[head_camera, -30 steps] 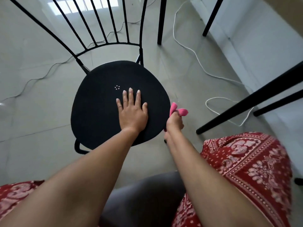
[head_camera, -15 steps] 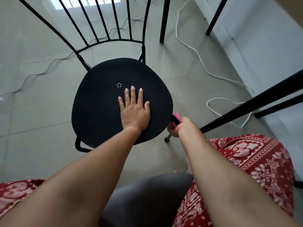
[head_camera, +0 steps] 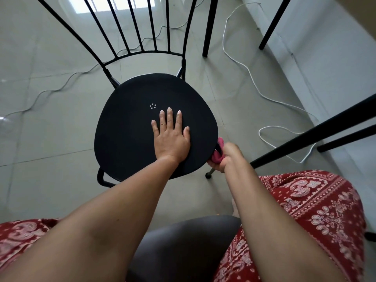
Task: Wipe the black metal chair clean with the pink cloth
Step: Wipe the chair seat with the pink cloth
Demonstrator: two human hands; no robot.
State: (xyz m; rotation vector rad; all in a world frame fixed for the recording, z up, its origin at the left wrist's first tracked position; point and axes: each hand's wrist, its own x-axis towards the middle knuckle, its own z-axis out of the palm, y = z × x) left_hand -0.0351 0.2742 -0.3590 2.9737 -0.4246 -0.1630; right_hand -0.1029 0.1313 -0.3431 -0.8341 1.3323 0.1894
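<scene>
Right hand (head_camera: 228, 157) clenched on the cloth (head_camera: 217, 157), wrapping it round the chair (head_camera: 126, 143) front leg (head_camera: 209, 174) just under the seat (head_camera: 130, 119) edge, while the left hand (head_camera: 172, 139) lies flat, fingers straight, on the seat, seemingly to steady it.

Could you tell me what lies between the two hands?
Head view: only a bare strip of the chair seat lies between the left hand and the right hand, which grips the pink cloth.
</scene>
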